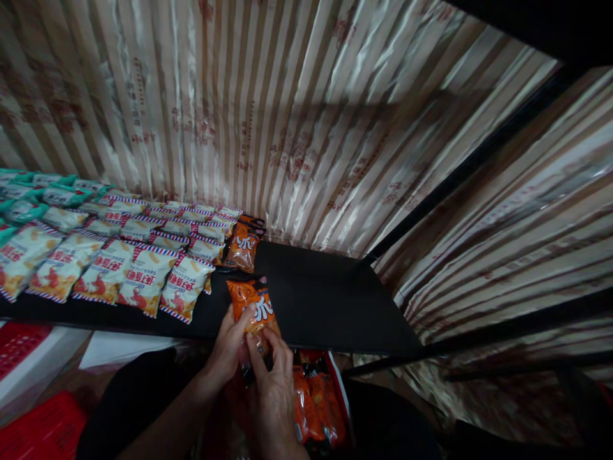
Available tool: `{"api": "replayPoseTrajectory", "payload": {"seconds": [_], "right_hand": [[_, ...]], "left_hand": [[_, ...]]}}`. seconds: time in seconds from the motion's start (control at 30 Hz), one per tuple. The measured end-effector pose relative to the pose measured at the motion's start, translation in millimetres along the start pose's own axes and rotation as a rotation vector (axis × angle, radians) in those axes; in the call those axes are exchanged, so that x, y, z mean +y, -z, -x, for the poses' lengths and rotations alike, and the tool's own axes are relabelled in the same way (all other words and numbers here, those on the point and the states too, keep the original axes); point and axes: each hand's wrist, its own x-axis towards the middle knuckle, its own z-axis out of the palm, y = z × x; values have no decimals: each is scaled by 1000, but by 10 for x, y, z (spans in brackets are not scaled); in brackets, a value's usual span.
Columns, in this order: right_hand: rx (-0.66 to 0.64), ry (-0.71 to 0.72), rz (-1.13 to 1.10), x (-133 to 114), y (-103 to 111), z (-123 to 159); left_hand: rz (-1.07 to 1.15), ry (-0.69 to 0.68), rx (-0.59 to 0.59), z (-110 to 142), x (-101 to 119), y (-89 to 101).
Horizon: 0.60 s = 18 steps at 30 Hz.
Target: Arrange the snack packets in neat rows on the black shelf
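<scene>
Gripping a glossy orange plastic packet (262,311)

White, stripe-edged plastic packets (144,276) show red “上虾”; left hand (228,345), then right hand (275,386), grip the orange packet over the long black shelf's (325,306) front edge; white “爪” shows on it.

Black shelf (325,300) lies open right; white bags (148,275) block left.

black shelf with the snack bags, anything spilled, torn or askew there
Nothing stands out: no spill or torn bag shows on the black shelf. The white bags sit in rows beside the orange bags; the left hand and right hand hold another orange bag.
</scene>
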Motion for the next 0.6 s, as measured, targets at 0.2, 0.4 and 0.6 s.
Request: {"api": "replayPoseTrajectory", "payload": {"seconds": [0.2,0.4,0.6], "right_hand": [[-122,-10,-161,9,17,54],[42,-177,-361,114,164,-126],[23,-648,-748,281,277,-475]], "left_hand": [[-10,25,-35,-62,148,-34],[-21,51,-86,-134,234,-16],[-11,96,-191,-167,276,-126]]}}
